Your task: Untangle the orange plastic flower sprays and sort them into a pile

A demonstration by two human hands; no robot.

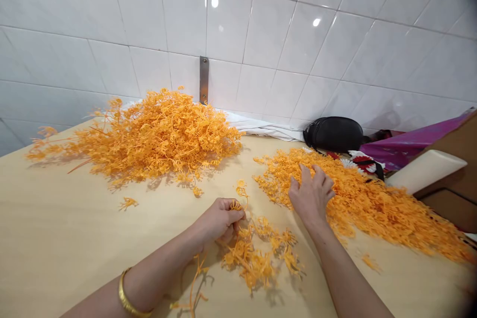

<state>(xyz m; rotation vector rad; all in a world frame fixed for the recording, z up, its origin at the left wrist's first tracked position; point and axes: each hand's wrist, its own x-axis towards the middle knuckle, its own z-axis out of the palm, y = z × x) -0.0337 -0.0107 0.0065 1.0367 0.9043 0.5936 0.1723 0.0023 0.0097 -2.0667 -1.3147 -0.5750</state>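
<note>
Bright glare on tiles [233, 22], soft shadows, dark right corners, perhaps blurry

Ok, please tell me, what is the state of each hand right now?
Left hand: closed, holding an orange sprig.
Right hand: open over the right orange pile; contact cannot be told.

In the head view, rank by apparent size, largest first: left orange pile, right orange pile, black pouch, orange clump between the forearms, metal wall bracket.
1. Left orange pile and right orange pile: too alike to rank.
2. Orange clump.
3. Black pouch.
4. Metal wall bracket.
</note>
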